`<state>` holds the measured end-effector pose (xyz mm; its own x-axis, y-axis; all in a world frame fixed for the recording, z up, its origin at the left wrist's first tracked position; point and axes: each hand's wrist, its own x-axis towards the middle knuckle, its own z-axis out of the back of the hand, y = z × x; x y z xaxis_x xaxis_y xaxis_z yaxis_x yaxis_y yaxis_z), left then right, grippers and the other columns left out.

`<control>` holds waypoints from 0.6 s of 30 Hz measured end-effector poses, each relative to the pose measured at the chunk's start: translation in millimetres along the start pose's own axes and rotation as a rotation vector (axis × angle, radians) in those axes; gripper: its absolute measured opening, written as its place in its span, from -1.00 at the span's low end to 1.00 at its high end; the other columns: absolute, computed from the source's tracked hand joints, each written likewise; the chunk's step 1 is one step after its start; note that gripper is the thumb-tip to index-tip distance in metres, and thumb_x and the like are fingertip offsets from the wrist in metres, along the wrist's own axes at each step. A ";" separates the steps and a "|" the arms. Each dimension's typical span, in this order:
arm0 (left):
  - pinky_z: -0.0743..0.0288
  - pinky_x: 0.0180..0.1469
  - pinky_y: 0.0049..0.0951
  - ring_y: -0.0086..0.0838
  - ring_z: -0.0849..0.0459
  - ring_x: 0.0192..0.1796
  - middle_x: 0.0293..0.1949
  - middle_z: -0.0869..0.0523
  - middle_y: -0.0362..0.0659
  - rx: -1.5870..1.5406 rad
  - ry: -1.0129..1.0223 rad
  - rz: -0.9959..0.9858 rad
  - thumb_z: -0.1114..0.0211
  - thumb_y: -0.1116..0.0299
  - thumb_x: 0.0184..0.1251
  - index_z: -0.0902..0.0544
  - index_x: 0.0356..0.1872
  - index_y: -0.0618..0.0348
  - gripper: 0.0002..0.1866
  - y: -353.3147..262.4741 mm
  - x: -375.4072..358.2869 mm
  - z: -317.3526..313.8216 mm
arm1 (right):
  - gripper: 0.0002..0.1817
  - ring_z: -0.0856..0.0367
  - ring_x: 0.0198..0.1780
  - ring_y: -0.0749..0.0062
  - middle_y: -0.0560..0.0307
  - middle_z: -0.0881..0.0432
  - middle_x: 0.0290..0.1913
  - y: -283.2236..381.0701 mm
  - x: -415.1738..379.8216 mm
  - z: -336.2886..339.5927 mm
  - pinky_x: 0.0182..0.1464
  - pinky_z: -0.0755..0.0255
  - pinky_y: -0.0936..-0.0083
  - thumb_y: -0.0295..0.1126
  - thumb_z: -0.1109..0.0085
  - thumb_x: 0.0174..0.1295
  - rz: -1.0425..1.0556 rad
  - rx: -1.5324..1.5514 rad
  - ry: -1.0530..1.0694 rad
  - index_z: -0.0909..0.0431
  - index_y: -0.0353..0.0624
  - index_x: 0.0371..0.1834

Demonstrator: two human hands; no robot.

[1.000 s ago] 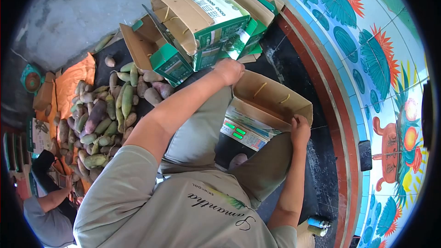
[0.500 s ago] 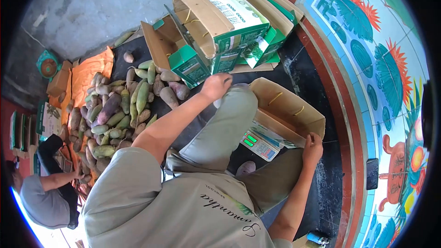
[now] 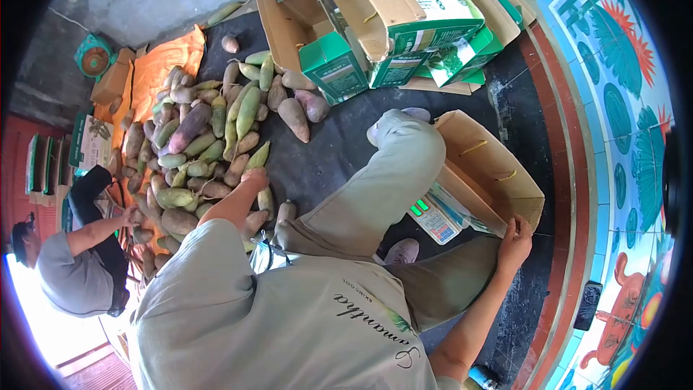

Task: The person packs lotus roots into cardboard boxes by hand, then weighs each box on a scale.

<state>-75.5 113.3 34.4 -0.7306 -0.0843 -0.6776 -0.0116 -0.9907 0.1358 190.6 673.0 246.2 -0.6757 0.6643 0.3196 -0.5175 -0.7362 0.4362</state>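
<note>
My left hand [image 3: 253, 182] is at the near edge of the radish pile, its fingers closed around the lower end of a green radish [image 3: 258, 156]. Other long green and purplish radishes [image 3: 189, 128] lie around it. On the right, my right hand [image 3: 514, 247] has its fingers curled at the near corner of an open cardboard box [image 3: 482, 153], pinching its edge. The box stands tilted beyond a scale [image 3: 433, 218] with lit green displays, between my legs. The inside bottom of the box is hidden.
Green-and-white cartons [image 3: 404, 25] stand at the back beside the wall. Orange cloth [image 3: 184, 61] lies under part of the pile. A co-worker [image 3: 76, 267] sits at the left with a hand at the radishes. A phone [image 3: 588, 305] lies on the right ledge.
My left hand has moved from beside my knee down and left to the radish pile and closed on a radish. My right hand stays at the box corner. The whole view has shifted.
</note>
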 end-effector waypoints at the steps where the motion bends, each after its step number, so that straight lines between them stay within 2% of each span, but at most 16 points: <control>1: -0.43 0.19 -0.22 -0.21 -0.54 0.21 0.13 -0.60 -0.07 -0.030 -0.021 0.027 -0.13 0.16 0.26 -0.58 0.09 0.01 -0.60 4.4 -1.9 -3.6 | -0.83 -0.64 -0.16 0.09 -0.04 -0.64 -0.21 1.7 0.4 0.8 -0.10 -0.48 0.34 -0.44 -0.15 0.20 -0.007 0.003 0.006 -0.59 -0.26 -0.18; 4: -0.38 0.24 -0.24 -0.24 -0.48 0.26 0.20 -0.53 -0.06 -0.121 -0.021 0.001 -0.13 0.15 0.26 -0.50 0.18 -0.02 -0.55 0.8 1.2 6.6 | -0.83 -0.63 -0.16 0.10 -0.05 -0.64 -0.22 -1.5 1.9 -2.1 -0.09 -0.47 0.34 -0.44 -0.15 0.20 -0.010 -0.014 0.031 -0.59 -0.26 -0.18; 8: -0.37 0.25 -0.24 -0.22 -0.41 0.30 0.25 -0.44 -0.07 -0.212 -0.223 -0.055 -0.23 0.17 0.19 -0.39 0.25 -0.02 -0.44 -20.3 42.5 17.0 | -0.81 -0.61 -0.13 0.08 -0.05 -0.62 -0.20 5.6 3.9 -3.8 -0.07 -0.47 0.32 -0.42 -0.16 0.19 -0.001 -0.073 0.092 -0.58 -0.24 -0.16; 10: -0.37 0.25 -0.23 -0.20 -0.38 0.30 0.27 -0.40 -0.08 -0.270 -0.285 -0.087 -0.30 0.20 0.14 -0.34 0.27 -0.02 -0.38 -38.9 52.7 39.7 | -0.79 -0.59 -0.11 0.05 -0.05 -0.61 -0.18 17.9 4.6 -1.5 -0.07 -0.47 0.29 -0.41 -0.19 0.17 0.072 -0.158 0.104 -0.58 -0.21 -0.15; 14: -0.40 0.23 -0.21 -0.17 -0.37 0.29 0.26 -0.36 -0.12 -0.261 -0.422 -0.121 -0.37 0.25 0.07 -0.34 0.25 -0.04 -0.34 -64.3 84.0 68.8 | -0.73 -0.56 -0.09 0.01 -0.05 -0.59 -0.16 31.8 8.6 -3.9 -0.08 -0.46 0.23 -0.39 -0.25 0.10 0.166 -0.282 0.178 -0.57 -0.14 -0.10; 17: -0.41 0.22 -0.19 -0.18 -0.38 0.29 0.25 -0.37 -0.12 -0.281 -0.443 -0.125 -0.37 0.27 0.05 -0.36 0.23 -0.02 -0.36 -78.1 96.9 91.6 | -0.70 -0.55 -0.09 0.02 -0.04 -0.59 -0.18 43.6 11.0 -9.6 -0.05 -0.44 0.21 -0.41 -0.28 0.05 0.169 -0.292 0.199 -0.57 -0.13 -0.10; 18: -0.40 0.23 -0.18 -0.17 -0.35 0.32 0.30 -0.32 -0.11 -0.268 -0.362 -0.086 -0.34 0.33 0.04 -0.36 0.24 -0.01 -0.35 -79.9 110.8 96.8 | -0.69 -0.54 -0.08 0.03 -0.03 -0.59 -0.18 46.7 12.3 -11.9 -0.04 -0.44 0.21 -0.41 -0.29 0.03 0.172 -0.286 0.214 -0.57 -0.13 -0.10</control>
<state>-221.6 193.4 18.5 -0.9266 -0.0050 -0.3759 0.0597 -0.9892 -0.1340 151.9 645.2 260.6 -0.8441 0.5081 0.1714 -0.4919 -0.8610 0.1295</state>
